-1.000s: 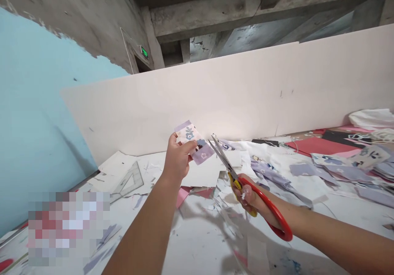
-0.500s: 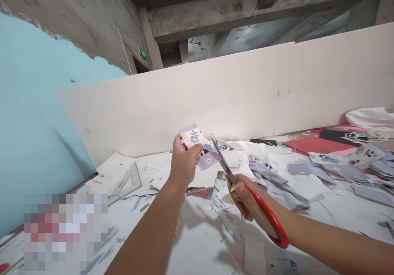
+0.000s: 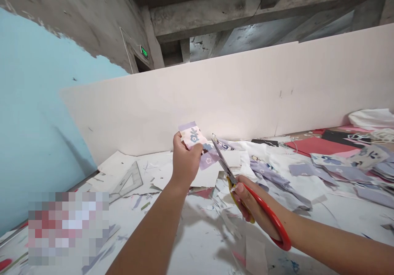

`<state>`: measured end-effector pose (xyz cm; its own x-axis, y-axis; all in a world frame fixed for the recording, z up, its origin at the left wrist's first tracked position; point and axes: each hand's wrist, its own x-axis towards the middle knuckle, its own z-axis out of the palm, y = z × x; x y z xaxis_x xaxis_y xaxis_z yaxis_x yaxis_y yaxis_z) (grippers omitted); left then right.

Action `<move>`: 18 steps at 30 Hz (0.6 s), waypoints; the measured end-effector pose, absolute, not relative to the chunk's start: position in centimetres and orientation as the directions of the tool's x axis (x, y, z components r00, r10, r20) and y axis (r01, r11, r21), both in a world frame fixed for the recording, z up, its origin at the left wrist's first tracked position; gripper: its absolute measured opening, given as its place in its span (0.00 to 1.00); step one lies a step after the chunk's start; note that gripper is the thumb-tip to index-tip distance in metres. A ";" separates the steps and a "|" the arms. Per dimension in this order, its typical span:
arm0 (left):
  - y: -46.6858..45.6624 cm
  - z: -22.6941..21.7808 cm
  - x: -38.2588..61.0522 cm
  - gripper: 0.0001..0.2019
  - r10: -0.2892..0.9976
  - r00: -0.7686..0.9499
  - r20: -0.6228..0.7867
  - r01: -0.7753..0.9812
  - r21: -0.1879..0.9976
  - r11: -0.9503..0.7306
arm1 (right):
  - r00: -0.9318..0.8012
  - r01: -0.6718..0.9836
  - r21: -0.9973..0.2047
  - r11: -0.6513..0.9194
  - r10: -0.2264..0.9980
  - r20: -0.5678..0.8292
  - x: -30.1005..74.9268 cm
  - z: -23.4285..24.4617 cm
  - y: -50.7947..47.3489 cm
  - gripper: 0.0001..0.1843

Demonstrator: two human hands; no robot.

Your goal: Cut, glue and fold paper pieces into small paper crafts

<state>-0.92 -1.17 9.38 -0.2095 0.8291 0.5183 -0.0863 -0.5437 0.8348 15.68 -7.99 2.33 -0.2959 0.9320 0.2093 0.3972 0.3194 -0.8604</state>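
Observation:
A small piece of floral fabric (image 3: 193, 136), white and lilac with blue-grey flowers, is pinched between the thumb and fingers of my left hand (image 3: 186, 160). My right hand (image 3: 246, 199) grips a pair of scissors (image 3: 226, 166) with red and yellow handles, its fingers through the loops. The blades point up and to the left, at the right edge of the fabric piece. Whether they are touching it I cannot tell. Below both hands, the white table (image 3: 200, 230) is strewn with scraps.
A clear set square (image 3: 127, 180) lies at left on white card. More lilac floral fabric pieces (image 3: 341, 172) are at right, by red sheets (image 3: 317, 144) and white cord (image 3: 381, 135). A white partition (image 3: 215, 98) borders the table's back. A blurred-out patch covers the lower left.
The view has shifted slightly. Both hands keep nearly the same places, with the fabric still in my left and the scissors in my right.

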 end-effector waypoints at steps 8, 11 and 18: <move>-1.0 9.3 -1.0 0.21 0.835 -0.213 0.506 -0.089 0.842 -0.533 | -0.281 0.386 -0.872 0.302 0.939 0.200 15.5 2.7 -8.3 0.25; -1.0 9.2 -1.1 0.20 0.836 -0.198 0.511 -0.070 0.844 -0.532 | -0.276 0.372 -0.885 0.279 0.944 0.182 15.5 2.4 -8.1 0.25; -0.7 9.1 -1.2 0.19 0.840 -0.179 0.512 -0.086 0.843 -0.532 | -0.278 0.361 -0.890 0.280 0.943 0.184 15.6 2.1 -8.0 0.24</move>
<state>-1.24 -0.69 9.06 -0.1792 0.8403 0.5117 -0.0865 -0.5316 0.8426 15.55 -8.03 2.14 -0.2779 0.9429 0.1836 0.3607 0.2796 -0.8898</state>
